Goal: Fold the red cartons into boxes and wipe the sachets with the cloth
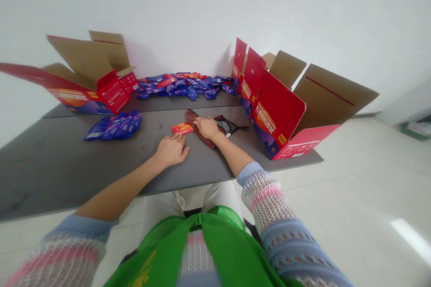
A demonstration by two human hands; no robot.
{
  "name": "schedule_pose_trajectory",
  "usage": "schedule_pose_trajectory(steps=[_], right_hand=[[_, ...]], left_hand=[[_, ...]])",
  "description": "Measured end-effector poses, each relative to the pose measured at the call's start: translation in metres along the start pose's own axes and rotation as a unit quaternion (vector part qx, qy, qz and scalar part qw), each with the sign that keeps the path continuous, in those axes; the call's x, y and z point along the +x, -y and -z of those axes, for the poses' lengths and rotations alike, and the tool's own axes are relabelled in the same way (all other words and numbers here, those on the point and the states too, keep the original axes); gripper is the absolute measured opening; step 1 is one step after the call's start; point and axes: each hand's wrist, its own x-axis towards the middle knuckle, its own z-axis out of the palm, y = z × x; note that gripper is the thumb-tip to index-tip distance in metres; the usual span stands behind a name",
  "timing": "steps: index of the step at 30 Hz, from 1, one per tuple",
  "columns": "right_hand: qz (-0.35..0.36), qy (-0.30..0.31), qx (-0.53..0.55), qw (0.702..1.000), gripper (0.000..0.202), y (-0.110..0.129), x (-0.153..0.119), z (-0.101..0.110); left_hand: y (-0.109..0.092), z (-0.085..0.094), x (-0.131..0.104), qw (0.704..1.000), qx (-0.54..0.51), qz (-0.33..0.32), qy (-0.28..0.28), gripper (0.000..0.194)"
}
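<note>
A small orange-red sachet point(182, 128) lies flat on the grey table. My left hand point(171, 149) rests at its lower edge, fingertips touching it, fingers stretched out and thumb apart. My right hand point(207, 128) lies over a dark brown, pointed, flat item point(204, 140) just right of the sachet, fingers laid on it. A black mesh piece with thin straps point(229, 123) shows beside that hand; I cannot tell whether it is joined to the brown item. Part of the brown item is hidden under my hand.
Blue-purple sachets point(116, 125) lie overlapping at left. A long heap of blue and red sachets point(188, 85) runs along the wall. Open red cartons stand at the left point(104, 94) and right point(272, 116), flaps raised. The table's front edge point(202, 184) is close to my lap.
</note>
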Motion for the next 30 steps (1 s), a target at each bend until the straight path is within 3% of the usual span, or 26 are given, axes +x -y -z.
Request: schedule_pose_trajectory(steps=[4, 7, 11, 14, 20, 25, 30], right_hand=[[0.095, -0.043, 0.122, 0.987, 0.050, -0.012, -0.002, 0.004], [0.154, -0.065, 0.179, 0.970, 0.055, -0.012, -0.001, 0.002], [0.203, 0.055, 0.099, 0.973, 0.050, 0.006, -0.005, -0.003], [0.174, 0.114, 0.015, 0.978, 0.053, 0.020, -0.010, -0.005], [-0.016, 0.061, -0.050, 0.997, 0.058, 0.021, -0.002, -0.011], [0.010, 0.004, -0.042, 0.999, 0.042, 0.003, 0.005, -0.010], [0.026, -0.078, 0.113, 0.990, 0.051, -0.006, -0.002, 0.002]], left_hand=[[0.012, -0.001, 0.001, 1.000, -0.022, -0.012, 0.005, 0.050], [0.012, -0.005, 0.001, 0.999, -0.047, 0.020, -0.017, 0.048], [0.007, -0.011, 0.001, 0.993, -0.073, 0.066, -0.057, 0.044], [0.005, -0.013, 0.002, 0.993, -0.078, 0.066, -0.055, 0.042], [0.005, -0.016, 0.005, 0.995, -0.064, 0.066, -0.041, 0.042], [0.004, -0.015, 0.005, 0.995, -0.061, 0.062, -0.041, 0.040], [0.002, -0.012, 0.005, 0.995, -0.068, 0.065, -0.036, 0.040]])
